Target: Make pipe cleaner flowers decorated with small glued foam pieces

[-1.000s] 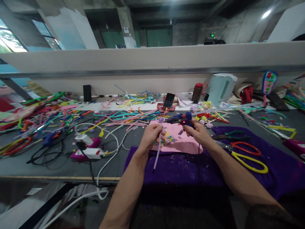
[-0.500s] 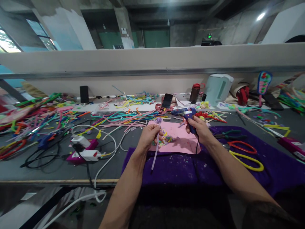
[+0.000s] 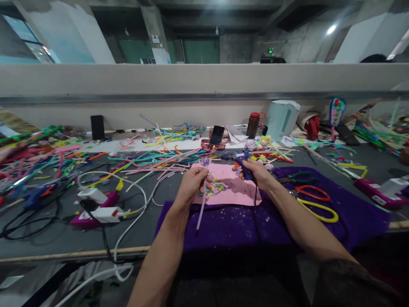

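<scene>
Left hand (image 3: 191, 184), middle of the frame, fingers pressed together, pinching a pale purple stick (image 3: 202, 204) with a small purple flower (image 3: 205, 161) on top. Stick hanging down over the purple cloth (image 3: 230, 228), just in front of the pink sheet (image 3: 230, 189).

Right hand (image 3: 258, 175), just right of centre, closed around the blue glue gun (image 3: 243, 164). Black cord (image 3: 254, 213) trailing down from it across the cloth.

A second ago – glue gun lying sideways with its tip close to the flower. Half a second ago – lifted up and pulled off toward the right. Now lower again, over the far edge of the pink sheet, well apart from the flower. Looks like the gluing of this flower is over for the moment, though hard to be sure. Left hand and stick in much the same pose through all three looks.

Little bright bits (image 3: 214, 189) lying on the pink sheet beside the left hand. Red and yellow scissors (image 3: 315, 202) on the cloth at the right. Heaps of bright fuzzy sticks (image 3: 153, 155) across the desk (image 3: 47, 236) in the middle left. White plugs (image 3: 96, 204) and wires at lower left. Phone (image 3: 217, 135), brown bottle (image 3: 253, 124) and pale kettle (image 3: 281, 119) along the back.
</scene>
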